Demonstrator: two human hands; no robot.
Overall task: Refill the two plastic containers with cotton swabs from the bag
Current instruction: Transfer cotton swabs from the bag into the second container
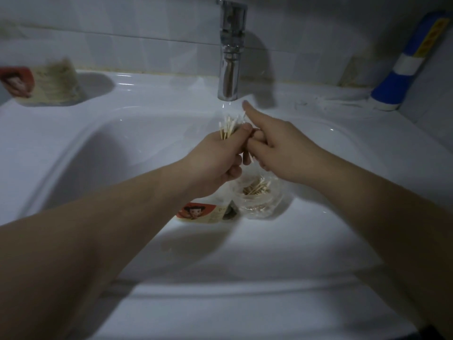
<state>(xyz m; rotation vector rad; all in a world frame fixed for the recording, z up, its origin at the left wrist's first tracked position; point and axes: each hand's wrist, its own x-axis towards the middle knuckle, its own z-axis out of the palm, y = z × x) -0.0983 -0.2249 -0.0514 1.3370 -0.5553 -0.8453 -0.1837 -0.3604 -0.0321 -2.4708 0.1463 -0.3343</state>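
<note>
Mid-refill: one bundle in hand, second fill barely begun

Upper left of the frame, a labelled container [46,84] stands on the sink [147,99] ledge, blurred but seemingly packed, so I'd call that one done. Centre, my left hand [215,158] has its fingers curled tight round a bundle of cotton swabs [229,127]. Just below, clear plastic [257,195] holds a loose few; container or bag, I can't tell. My right hand [282,148] meets the bundle, index finger straight, the rest curled. Whether it grips a swab, I can't tell.

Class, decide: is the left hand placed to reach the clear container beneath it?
Likely yes: the left hand, gripping swabs, hovers close above the container, with nothing between them.
</note>
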